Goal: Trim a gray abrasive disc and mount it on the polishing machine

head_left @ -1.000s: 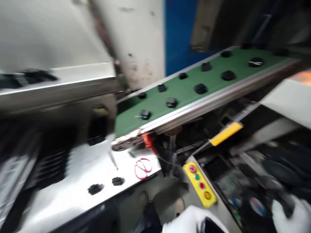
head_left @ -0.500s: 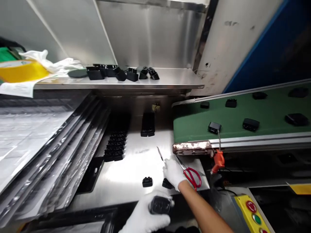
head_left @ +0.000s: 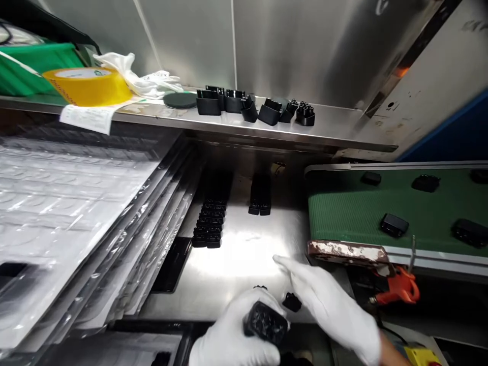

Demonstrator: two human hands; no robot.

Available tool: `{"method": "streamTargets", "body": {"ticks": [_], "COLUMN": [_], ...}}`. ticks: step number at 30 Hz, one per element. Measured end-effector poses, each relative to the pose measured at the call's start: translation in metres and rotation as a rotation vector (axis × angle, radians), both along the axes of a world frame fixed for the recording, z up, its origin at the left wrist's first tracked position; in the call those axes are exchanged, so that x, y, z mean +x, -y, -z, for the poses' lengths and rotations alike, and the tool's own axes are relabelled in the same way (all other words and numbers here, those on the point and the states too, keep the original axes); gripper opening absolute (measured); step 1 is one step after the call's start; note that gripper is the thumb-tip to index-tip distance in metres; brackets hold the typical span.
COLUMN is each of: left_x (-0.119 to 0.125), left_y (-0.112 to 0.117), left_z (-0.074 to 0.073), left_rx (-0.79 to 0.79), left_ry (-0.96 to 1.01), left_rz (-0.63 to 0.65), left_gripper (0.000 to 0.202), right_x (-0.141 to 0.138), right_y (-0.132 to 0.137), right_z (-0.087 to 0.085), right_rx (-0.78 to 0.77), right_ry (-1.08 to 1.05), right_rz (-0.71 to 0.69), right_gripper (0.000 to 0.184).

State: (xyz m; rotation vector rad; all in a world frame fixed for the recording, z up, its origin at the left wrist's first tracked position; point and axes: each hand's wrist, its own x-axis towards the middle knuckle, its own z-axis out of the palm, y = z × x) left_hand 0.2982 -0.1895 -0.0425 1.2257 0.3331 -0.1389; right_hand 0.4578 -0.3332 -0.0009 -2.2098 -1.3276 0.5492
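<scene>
Both my hands wear white gloves. My left hand (head_left: 236,338) is at the bottom centre, closed around a black plastic connector housing (head_left: 266,322). My right hand (head_left: 328,305) reaches over the steel worktop (head_left: 236,254) with its fingers stretched out flat, holding nothing. A small black part (head_left: 292,302) lies on the worktop right under its fingers. Another black part peeks out just above the held housing.
A green conveyor belt (head_left: 343,208) on the right carries black parts (head_left: 394,224). Rows of black parts (head_left: 209,223) sit at the back of the worktop. Clear plastic trays (head_left: 76,203) are stacked on the left. The shelf holds yellow tape (head_left: 87,85) and more black housings (head_left: 251,105).
The view has swung left from the conveyor to the worktop. My right hand left the scissors area and spread open over a small black part. My left hand keeps the housing.
</scene>
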Motion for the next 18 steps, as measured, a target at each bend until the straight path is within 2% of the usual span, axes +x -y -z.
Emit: {"method": "streamTargets", "body": {"ticks": [2,4,6,9,14,18], "left_x": [0.008,0.018,0.029,0.043,0.053,0.054], "left_y": [-0.008,-0.011,-0.012,-0.010,-0.008,-0.007], "left_z": [-0.005,-0.008,-0.010,-0.012,-0.019,-0.023], "left_rx": [0.063,0.117,0.138,0.119,0.116,0.182], "left_ry": [0.004,0.045,0.116,0.211,0.298,0.269], "left_rz": [0.044,0.085,0.144,0.192,0.186,0.174], "left_gripper": [0.038,0.043,0.048,0.044,0.027,0.027], "right_x": [-0.012,-0.021,-0.025,-0.026,-0.030,-0.034], "right_y": [0.008,0.011,0.011,0.014,0.020,0.026], "right_z": [-0.034,-0.050,-0.049,-0.040,-0.037,-0.029], "right_rx": [0.044,-0.032,-0.139,-0.245,-0.260,-0.251], "right_ry": [0.258,0.575,0.798,0.913,0.895,0.837], "right_rz": [-0.126,-0.204,-0.240,-0.237,-0.187,-0.112], "right_gripper": [0.038,0.037,0.033,0.031,0.027,0.023]}}
